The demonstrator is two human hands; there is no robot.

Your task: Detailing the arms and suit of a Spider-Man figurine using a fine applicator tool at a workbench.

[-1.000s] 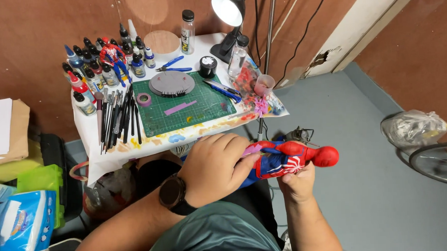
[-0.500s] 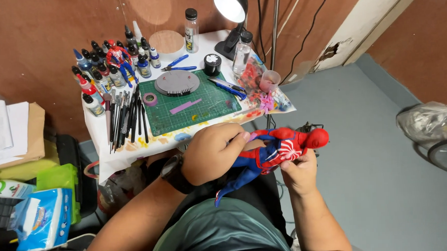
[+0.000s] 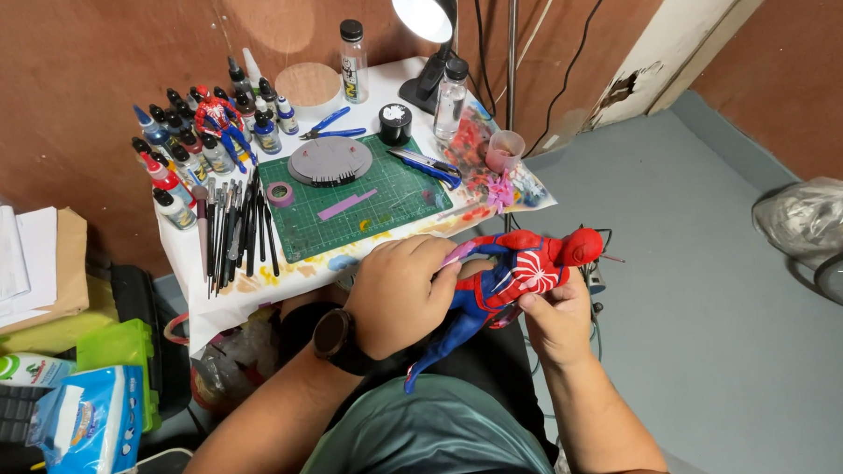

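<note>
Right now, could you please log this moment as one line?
left hand: gripping red-and-blue plastic action figure | right hand: supporting its torso | position: over lap, beside green cutting mat

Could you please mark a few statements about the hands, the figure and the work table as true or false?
1. Both hands hold the red and blue action figure. True: the left hand wraps its lower body, and the right hand supports its torso.
2. The figure lies on the green cutting mat. False: it is held off the table, over the lap.
3. The desk lamp is switched on. True.
4. The left wrist is bare. False: it wears a dark wristwatch.
5. The brushes lie right of the mat. False: they lie on its left.
</note>
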